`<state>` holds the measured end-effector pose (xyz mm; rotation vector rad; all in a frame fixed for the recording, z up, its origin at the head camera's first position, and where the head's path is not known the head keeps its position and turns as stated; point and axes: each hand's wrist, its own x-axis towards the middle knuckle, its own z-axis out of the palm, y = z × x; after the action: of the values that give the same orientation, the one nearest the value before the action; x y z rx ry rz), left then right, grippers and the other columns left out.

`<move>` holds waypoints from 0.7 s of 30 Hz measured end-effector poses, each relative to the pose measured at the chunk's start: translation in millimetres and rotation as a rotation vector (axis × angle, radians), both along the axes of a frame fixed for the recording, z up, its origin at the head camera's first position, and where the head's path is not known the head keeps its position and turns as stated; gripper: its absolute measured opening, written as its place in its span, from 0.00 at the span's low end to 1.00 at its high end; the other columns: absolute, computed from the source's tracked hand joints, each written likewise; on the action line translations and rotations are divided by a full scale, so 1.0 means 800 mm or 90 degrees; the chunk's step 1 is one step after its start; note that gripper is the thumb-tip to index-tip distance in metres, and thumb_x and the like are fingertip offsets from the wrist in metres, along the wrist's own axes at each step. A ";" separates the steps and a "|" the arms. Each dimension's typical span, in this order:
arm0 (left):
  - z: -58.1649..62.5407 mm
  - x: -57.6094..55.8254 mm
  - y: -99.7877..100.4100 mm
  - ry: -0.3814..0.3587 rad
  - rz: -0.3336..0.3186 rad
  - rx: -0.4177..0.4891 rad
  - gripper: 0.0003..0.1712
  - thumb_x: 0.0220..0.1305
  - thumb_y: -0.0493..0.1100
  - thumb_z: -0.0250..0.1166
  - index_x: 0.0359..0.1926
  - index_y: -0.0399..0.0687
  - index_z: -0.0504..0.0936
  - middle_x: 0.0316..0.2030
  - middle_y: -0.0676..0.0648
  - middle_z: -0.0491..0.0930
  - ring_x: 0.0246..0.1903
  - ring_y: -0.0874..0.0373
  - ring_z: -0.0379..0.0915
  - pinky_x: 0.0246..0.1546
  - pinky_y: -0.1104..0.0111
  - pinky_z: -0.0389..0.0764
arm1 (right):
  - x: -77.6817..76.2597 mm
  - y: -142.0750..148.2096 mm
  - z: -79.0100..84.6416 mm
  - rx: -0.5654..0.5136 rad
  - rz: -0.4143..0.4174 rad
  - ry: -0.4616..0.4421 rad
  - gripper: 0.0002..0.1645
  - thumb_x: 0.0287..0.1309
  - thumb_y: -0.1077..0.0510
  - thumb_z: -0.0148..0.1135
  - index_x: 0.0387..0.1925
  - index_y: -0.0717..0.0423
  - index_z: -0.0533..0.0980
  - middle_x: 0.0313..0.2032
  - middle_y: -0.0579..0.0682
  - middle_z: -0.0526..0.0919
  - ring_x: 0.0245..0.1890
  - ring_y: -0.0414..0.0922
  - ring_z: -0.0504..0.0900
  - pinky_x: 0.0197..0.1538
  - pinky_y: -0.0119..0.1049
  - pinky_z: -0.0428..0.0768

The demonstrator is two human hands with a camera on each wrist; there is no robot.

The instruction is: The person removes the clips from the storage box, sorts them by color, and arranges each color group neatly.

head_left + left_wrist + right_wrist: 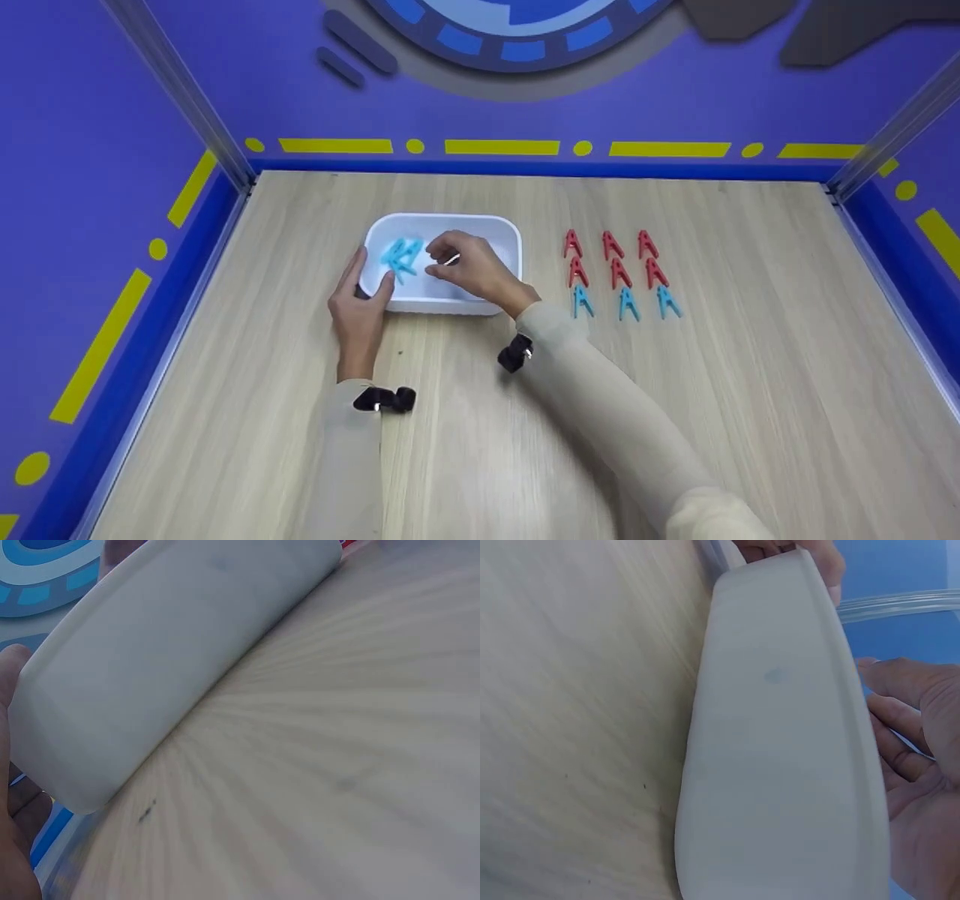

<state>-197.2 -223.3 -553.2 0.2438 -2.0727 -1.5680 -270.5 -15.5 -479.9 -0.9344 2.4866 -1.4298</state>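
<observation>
A white plastic tray [442,307] stands on the table, with several light blue clothespins [403,255] in a loose pile at its left end. My left hand [358,315] grips the tray's left end, thumb over the near rim and fingers along the outer wall. Inside the tray's outline hovers my right hand [474,264], its fingers loosely bent and a gap between thumb and fingertips. Nothing shows in that gap. In the right wrist view, the tray's wall [780,727] hides the pile, and the right hand [922,742] appears beyond the rim.
To the tray's right, red clothespins [616,273] lie in two rows of three. Nearer to me is a row of three blue clothespins [628,304]. Blue panels [525,120] with yellow marks wall the wooden table [750,375] at the back and sides.
</observation>
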 end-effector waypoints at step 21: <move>-0.002 -0.004 -0.001 0.037 0.006 0.000 0.37 0.64 0.40 0.76 0.73 0.40 0.76 0.72 0.43 0.74 0.74 0.51 0.65 0.75 0.68 0.65 | -0.022 -0.067 -0.028 0.155 0.011 -0.025 0.20 0.67 0.58 0.75 0.54 0.65 0.82 0.47 0.56 0.85 0.48 0.48 0.82 0.53 0.35 0.82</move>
<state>-200.6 -224.0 -554.4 0.2064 -2.0243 -1.5514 -288.2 -69.3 -502.0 -0.8672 2.5428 -1.0958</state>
